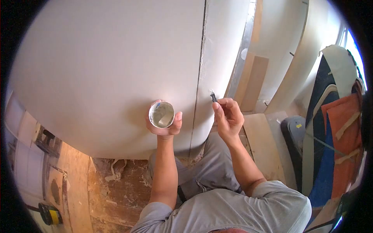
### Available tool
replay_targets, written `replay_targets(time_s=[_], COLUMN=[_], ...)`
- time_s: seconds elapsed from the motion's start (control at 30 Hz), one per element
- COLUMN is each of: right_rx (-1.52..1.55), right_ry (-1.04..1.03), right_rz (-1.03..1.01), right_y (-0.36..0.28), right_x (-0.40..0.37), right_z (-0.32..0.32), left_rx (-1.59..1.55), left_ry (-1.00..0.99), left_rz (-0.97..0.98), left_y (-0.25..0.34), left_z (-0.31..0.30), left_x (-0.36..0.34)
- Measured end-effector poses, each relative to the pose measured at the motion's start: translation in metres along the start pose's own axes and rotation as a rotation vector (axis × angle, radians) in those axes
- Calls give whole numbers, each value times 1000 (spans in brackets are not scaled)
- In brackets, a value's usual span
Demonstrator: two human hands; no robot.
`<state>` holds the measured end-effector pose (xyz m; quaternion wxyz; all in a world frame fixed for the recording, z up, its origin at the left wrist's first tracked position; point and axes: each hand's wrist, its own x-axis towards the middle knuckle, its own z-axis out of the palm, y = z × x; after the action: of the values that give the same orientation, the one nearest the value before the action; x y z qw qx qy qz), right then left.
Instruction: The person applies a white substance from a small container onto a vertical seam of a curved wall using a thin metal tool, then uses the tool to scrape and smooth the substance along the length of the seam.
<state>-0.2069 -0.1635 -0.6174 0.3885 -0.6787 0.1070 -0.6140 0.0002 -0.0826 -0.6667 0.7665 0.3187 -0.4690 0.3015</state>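
My left hand (167, 132) is wrapped round a small cup (154, 111), its mouth turned up toward me. Inside the cup lies greyish-white paste with a flat pale piece in it. Between the thumb and fingers of my right hand (230, 118) is a small dark-handled tool (213, 97), whitish paste at its tip. That tip overlaps the large smooth white panel (116, 58) just right of a long dark seam (199, 70). Both hands are in front of the panel's lower part, the cup left of the seam.
Wooden boards (261, 141) lie at the right, near a dark grey case-like object (294, 134). Orange fabric (337, 139) hangs at the far right. Below the panel is a stained brown floor (122, 198). A black and yellow round object (50, 214) sits at lower left.
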Motion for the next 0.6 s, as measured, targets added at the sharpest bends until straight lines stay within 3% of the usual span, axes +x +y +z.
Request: replay_targets(time_s=[0.1, 0.17, 0.27, 0.6], right_rx=[-79, -227, -310, -341], right_ry=[22, 42, 23, 21], right_rz=[-97, -365, -463, -501], right_y=[-7, -12, -10, -11], right_x=[20, 32, 40, 46], right_z=[8, 11, 8, 9], left_rx=[26, 14, -4, -50], left_ry=[-13, 19, -10, -16], left_rz=[-8, -27, -50, 0], left_y=[-2, -2, 1, 1], left_z=[0, 1, -2, 2], left_x=[1, -1, 0, 5])
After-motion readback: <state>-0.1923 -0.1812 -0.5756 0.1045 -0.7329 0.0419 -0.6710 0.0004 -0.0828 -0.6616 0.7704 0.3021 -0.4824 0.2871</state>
